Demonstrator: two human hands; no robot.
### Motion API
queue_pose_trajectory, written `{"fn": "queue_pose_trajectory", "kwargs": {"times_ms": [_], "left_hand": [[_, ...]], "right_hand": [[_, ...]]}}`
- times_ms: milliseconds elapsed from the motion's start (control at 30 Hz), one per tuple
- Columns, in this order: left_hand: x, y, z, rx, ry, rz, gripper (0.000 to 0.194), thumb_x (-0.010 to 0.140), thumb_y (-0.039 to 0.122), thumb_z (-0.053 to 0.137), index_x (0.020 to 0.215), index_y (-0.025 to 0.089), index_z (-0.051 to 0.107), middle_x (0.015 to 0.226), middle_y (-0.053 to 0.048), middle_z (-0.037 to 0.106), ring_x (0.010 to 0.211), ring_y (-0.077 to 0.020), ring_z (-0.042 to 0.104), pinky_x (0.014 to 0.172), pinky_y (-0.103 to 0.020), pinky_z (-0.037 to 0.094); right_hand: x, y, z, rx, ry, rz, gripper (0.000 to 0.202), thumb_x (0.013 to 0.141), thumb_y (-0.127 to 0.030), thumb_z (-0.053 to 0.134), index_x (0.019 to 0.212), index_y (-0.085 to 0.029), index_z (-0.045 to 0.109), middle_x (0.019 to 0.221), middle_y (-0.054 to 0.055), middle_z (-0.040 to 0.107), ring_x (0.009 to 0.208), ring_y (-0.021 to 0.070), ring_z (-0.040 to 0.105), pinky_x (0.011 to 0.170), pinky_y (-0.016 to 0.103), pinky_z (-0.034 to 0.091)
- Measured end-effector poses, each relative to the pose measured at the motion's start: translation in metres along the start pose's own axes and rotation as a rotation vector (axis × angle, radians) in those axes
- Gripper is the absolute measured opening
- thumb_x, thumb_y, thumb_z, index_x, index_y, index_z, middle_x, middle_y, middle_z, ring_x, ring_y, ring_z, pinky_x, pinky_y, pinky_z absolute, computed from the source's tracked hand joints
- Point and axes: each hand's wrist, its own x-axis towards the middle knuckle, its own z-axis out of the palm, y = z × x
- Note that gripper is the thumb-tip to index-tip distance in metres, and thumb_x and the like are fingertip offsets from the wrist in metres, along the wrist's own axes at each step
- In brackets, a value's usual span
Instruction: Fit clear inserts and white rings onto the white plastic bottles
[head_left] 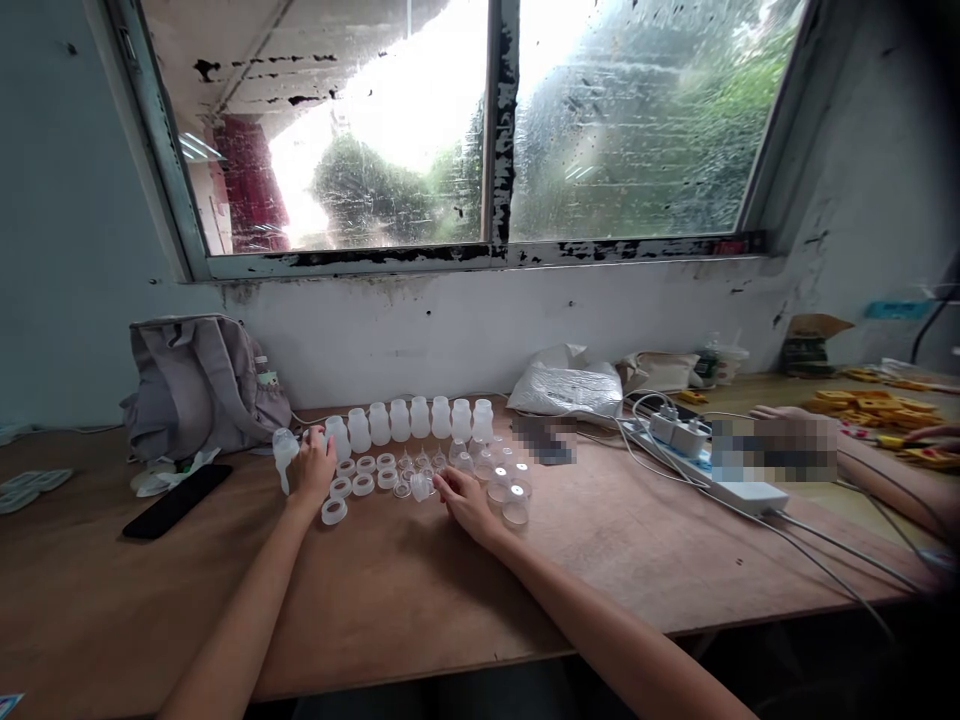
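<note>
My left hand (310,468) is among the translucent white baby bottles, its fingers curled. What those fingers grip, if anything, is hidden. Beside it on the left stands one bottle (284,458); at its right is the end bottle (337,437) of an upright row. Closer to the middle, my right hand (466,500) has its thumb and fingers pinched at a clear bottle nipple (421,487). White screw rings (334,511) lie in short rows between my hands. Several clear nipples (424,462) stand behind the pinched one. Clear domed caps (516,512) are grouped right of my right hand.
A grey backpack (202,385) and black phone (177,501) are at left. A silvery plastic bag (568,388) rests against the wall. Rightward, a power strip (742,492) trails cables near another person's forearm (885,480). Yellow parts (874,408) are piled beyond.
</note>
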Motion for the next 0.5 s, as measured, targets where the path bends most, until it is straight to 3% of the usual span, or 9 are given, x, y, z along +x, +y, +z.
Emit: {"fn": "queue_pose_trajectory", "kwargs": {"times_ms": [100,267,433,500], "left_hand": [[0.007,-0.001,-0.001,0.044,-0.085,-0.047,0.041,0.083,0.030,0.037,0.117,0.007,0.037,0.079,-0.015,0.062,0.073,-0.0277,0.060,0.059,-0.032,0.040],[0.011,-0.002,-0.004,0.043,-0.091,-0.017,0.024,0.083,0.024,0.036,0.098,0.012,0.051,0.084,-0.014,0.059,0.074,-0.0248,0.058,0.061,-0.031,0.040],[-0.008,0.010,-0.024,-0.161,0.279,0.191,0.021,0.082,0.030,0.039,0.088,0.016,0.053,0.102,-0.012,0.044,0.092,-0.0240,0.049,0.076,-0.034,0.040],[-0.022,0.023,-0.033,-0.306,0.353,0.318,0.018,0.081,0.030,0.041,0.087,0.016,0.051,0.107,-0.012,0.040,0.101,-0.0243,0.044,0.085,-0.036,0.037]], "right_hand": [[0.000,0.000,0.000,-0.015,-0.009,-0.007,0.032,0.081,-0.042,0.041,0.060,-0.018,0.041,0.053,-0.003,0.045,0.046,0.0090,0.040,0.042,0.019,0.031],[0.000,0.000,0.000,-0.045,0.016,-0.024,0.032,0.081,-0.042,0.041,0.059,-0.018,0.040,0.054,-0.003,0.045,0.047,0.0091,0.041,0.044,0.020,0.031],[0.001,0.001,0.001,-0.036,0.027,-0.014,0.030,0.082,-0.041,0.040,0.062,-0.019,0.042,0.054,-0.003,0.046,0.045,0.0092,0.041,0.043,0.020,0.031],[0.001,0.000,0.001,-0.036,0.038,-0.010,0.029,0.082,-0.040,0.039,0.064,-0.019,0.043,0.055,-0.003,0.046,0.045,0.0092,0.042,0.042,0.020,0.031]]}}
